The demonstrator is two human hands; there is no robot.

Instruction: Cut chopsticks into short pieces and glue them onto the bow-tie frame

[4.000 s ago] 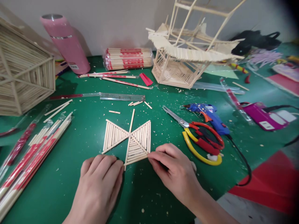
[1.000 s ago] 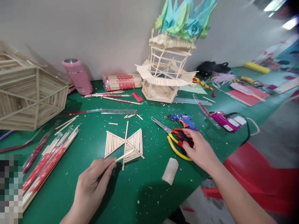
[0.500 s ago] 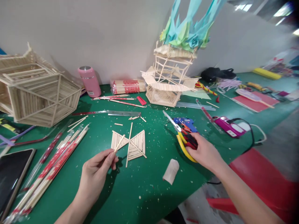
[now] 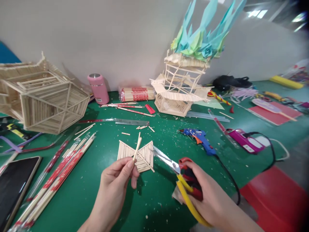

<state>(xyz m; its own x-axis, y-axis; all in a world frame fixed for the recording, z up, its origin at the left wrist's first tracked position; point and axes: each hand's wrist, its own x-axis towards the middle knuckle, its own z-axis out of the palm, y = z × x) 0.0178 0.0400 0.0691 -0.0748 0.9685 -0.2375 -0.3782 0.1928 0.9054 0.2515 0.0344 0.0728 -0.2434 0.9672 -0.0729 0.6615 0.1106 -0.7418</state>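
A pale wall [image 4: 130,42] closed off the far edge of a green table [image 4: 82,190] strewn with small pale crumbs. On the middle of the table lay a flat stick panel [image 4: 147,154], its filled triangular sectors meeting at a centre. Above it, the left hand [image 4: 118,183] gripped a short stick [image 4: 137,149] between thumb and fingers near its lower end, presumably to leave the upper length exposed and the fingertips clear of blades. The right hand [image 4: 205,193] was closed around the handles of the scissors [image 4: 184,183], whose tips pointed toward the panel's right side; contact there could not be determined. The low grip probably served to aim the blades across the body.

A pale object [image 4: 177,194] lay partly hidden beneath the scissors. To the right rested a glue gun [image 4: 205,143], its cord trailing toward the near right edge. Wrapped sticks [image 4: 59,175] and a phone [image 4: 18,187] occupied the near left corner. A stick tower [image 4: 176,96] and a pink bottle [image 4: 98,88] stood along the far edge, apparently set back to free the working area, which the panel itself partly obstructed.
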